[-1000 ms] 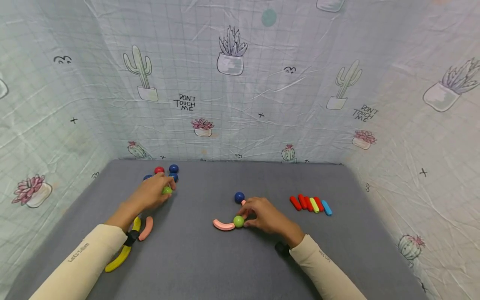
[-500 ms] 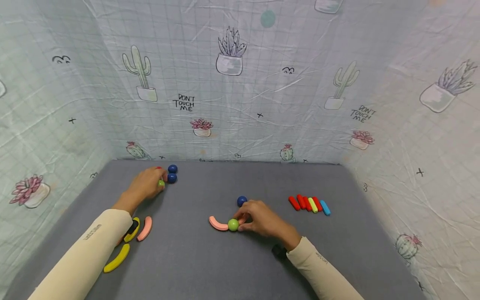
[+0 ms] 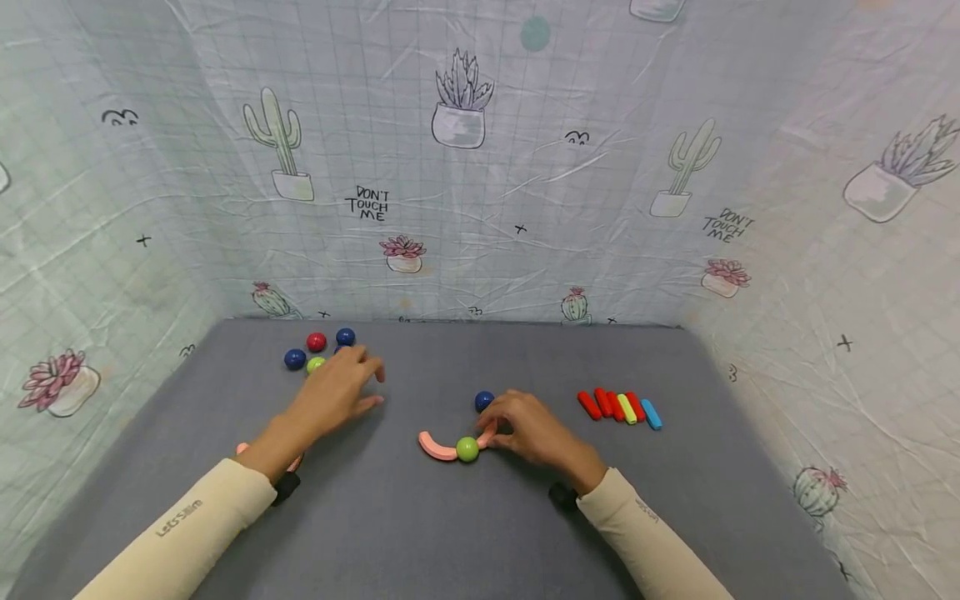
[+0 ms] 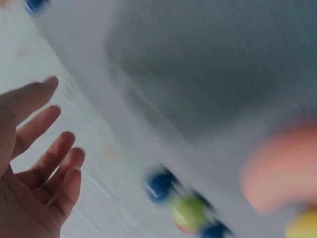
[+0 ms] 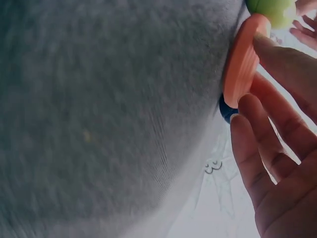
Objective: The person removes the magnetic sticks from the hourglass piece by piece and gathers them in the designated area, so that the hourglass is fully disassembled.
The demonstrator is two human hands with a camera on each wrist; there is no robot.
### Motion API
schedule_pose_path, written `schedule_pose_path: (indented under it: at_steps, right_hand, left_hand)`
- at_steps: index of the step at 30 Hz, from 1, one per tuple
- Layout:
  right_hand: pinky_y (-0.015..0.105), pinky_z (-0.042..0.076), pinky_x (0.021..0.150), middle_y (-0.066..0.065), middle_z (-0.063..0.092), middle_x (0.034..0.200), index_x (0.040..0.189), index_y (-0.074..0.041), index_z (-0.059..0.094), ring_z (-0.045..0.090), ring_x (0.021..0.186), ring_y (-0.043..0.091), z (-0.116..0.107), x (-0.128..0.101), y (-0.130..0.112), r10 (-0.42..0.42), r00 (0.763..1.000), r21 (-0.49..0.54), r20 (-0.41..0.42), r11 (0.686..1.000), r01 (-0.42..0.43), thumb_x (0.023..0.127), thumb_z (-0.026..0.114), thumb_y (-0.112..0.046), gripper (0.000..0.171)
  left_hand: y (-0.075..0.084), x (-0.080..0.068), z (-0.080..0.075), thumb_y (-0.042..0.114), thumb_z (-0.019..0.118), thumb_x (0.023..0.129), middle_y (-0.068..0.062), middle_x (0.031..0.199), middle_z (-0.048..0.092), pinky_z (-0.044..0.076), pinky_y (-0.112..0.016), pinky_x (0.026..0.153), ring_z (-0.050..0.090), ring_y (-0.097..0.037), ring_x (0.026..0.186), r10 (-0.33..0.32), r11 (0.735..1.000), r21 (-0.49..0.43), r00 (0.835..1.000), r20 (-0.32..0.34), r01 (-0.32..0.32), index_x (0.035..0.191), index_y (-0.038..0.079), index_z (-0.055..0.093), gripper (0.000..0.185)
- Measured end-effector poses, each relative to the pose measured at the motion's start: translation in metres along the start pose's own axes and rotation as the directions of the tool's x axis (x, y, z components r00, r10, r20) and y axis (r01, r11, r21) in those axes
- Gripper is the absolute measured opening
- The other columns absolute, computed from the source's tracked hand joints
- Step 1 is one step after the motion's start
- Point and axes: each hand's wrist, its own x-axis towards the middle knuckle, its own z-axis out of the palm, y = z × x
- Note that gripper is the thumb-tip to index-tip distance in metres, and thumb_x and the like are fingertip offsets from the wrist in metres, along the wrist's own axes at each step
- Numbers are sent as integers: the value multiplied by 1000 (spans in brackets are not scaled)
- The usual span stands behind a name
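My right hand (image 3: 528,429) pinches a pink curved piece (image 5: 243,64) between thumb and fingers. That piece meets a green ball (image 3: 467,449), and a second pink curved piece (image 3: 437,447) joins the ball's left side, forming a shallow arc on the table. Just behind the arc sits a blue ball (image 3: 484,402), partly covered by the right fingers. My left hand (image 3: 337,392) hovers over the left half of the table, fingers spread and holding nothing. Beyond it lie a red ball (image 3: 317,342), another green ball (image 3: 316,365) and several blue balls (image 3: 295,359), one half hidden by the hand.
At the right lies a row of short sticks: several red ones (image 3: 589,406), one yellow (image 3: 627,409) and one blue (image 3: 651,414). A blurred pink curved piece (image 4: 282,168) and a yellow piece (image 4: 302,225) sit beneath the left forearm. Printed cloth walls (image 3: 480,208) enclose the grey table.
My left hand has let go of the green ball among the other balls and moved right. The right hand's pink piece, green ball and attached arc have shifted slightly left.
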Motion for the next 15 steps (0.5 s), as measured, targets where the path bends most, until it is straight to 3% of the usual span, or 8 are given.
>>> schedule_pose_path:
  at_steps: [4, 7, 11, 15]
  right_hand:
    - [33, 54, 85, -6, 78, 98, 101, -19, 83, 67, 93, 14, 1, 0, -1, -12, 1000, 16, 20, 1000, 12, 88, 88, -21, 14]
    - [27, 52, 80, -7, 76, 93, 98, -20, 84, 66, 88, 15, 3, 2, -3, -18, 999, 34, 26, 999, 17, 89, 87, -23, 10]
    - [23, 49, 74, -6, 74, 89, 98, -21, 84, 65, 84, 16, 6, 4, -5, -22, 999, 41, 24, 999, 21, 90, 86, -24, 9]
    - [21, 47, 71, -6, 73, 86, 97, -21, 85, 65, 80, 17, 8, 5, -7, -6, 1000, 49, 23, 999, 5, 89, 87, -26, 9]
  left_hand:
    - [48, -2, 11, 26, 95, 80, -4, 102, 65, 51, -39, 77, 57, -21, 90, 110, 992, -65, 993, 33, -108, 105, 15, 76, 33]
    - [73, -6, 25, 31, 94, 81, -1, 103, 64, 49, -36, 75, 54, -17, 89, 165, 983, -94, 985, 56, -159, 108, 18, 77, 34]
    - [90, -10, 40, 34, 94, 81, 1, 102, 67, 50, -37, 79, 57, -17, 92, 197, 977, -90, 979, 43, -193, 108, 18, 78, 35]
    - [96, -11, 48, 31, 94, 81, 3, 97, 69, 49, -36, 77, 59, -17, 91, 176, 982, -69, 984, 13, -175, 102, 18, 77, 30]
